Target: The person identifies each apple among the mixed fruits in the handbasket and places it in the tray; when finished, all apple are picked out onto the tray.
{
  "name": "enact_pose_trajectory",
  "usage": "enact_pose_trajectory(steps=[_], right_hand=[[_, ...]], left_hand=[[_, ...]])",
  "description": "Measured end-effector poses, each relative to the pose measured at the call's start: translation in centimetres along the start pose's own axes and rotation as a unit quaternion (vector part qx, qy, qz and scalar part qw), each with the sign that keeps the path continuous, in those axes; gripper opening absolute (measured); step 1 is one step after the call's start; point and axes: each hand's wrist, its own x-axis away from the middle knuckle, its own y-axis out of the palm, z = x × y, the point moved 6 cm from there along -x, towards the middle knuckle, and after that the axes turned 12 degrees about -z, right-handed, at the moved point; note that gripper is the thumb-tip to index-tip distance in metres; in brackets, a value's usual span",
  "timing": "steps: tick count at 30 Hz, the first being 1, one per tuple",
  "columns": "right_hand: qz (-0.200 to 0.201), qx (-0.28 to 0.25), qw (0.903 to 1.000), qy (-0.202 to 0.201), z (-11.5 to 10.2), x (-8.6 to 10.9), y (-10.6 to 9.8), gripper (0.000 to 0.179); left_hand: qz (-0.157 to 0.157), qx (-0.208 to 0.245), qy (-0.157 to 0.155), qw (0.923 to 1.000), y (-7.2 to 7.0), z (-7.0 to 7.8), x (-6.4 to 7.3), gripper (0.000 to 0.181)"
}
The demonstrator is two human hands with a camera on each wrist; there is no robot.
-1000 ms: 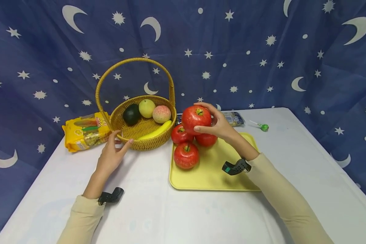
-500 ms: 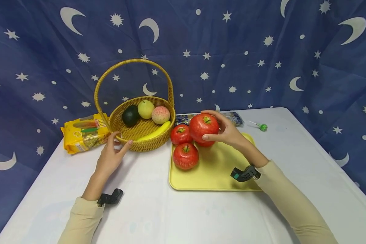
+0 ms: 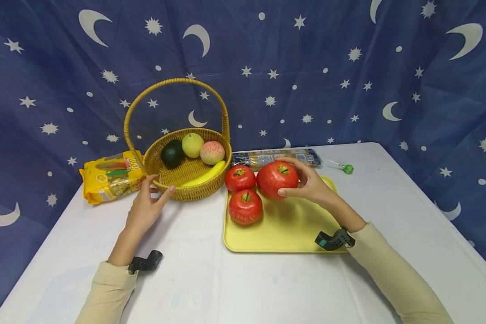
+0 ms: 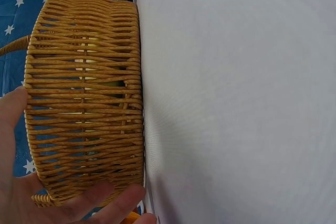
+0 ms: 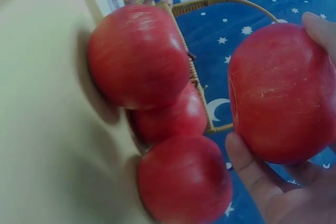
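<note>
My right hand (image 3: 308, 182) grips a large red apple (image 3: 277, 179), thumb on its near side. In the right wrist view this apple (image 5: 283, 93) is held up off the yellow tray (image 3: 283, 240), apart from several other red apples (image 5: 139, 56) there. Two of those, a back-left apple (image 3: 240, 178) and a front apple (image 3: 245, 207), show in the head view; the held one hides another. My left hand (image 3: 145, 209) holds the wicker basket (image 3: 194, 193) by its near left side, fingers spread along the wall (image 4: 84, 103).
Inside the basket lie a dark green avocado-like fruit (image 3: 172, 154), a yellow-green round fruit (image 3: 192, 145), a peach (image 3: 212, 153) and a banana (image 3: 206, 175). Left stands a yellow snack bag (image 3: 111, 177). Behind the tray are a long clear-and-blue packet (image 3: 263, 158) and a green lollipop (image 3: 347, 168).
My right hand has carried the held apple right and down, away from the basket, over the tray. The left hand stays at the basket.
</note>
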Motion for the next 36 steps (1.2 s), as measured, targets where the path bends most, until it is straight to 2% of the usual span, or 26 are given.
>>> enact_pose_trajectory(steps=[8, 21, 36], right_hand=[[-0.003, 0.019, 0.9998, 0.010, 1.0, 0.8, 0.0, 0.073], [-0.036, 0.036, 0.9980, 0.036, 2.2, 2.6, 0.1, 0.074], [-0.095, 0.068, 0.9914, 0.058, 3.8, 2.6, 0.8, 0.074]], left_hand=[[0.002, 0.002, 0.004, 1.0000, -0.1, 0.1, 0.0, 0.085], [-0.005, 0.004, -0.001, 1.0000, 0.0, 0.2, 0.0, 0.086], [-0.006, 0.002, -0.006, 1.0000, -0.1, 0.0, 0.0, 0.087]])
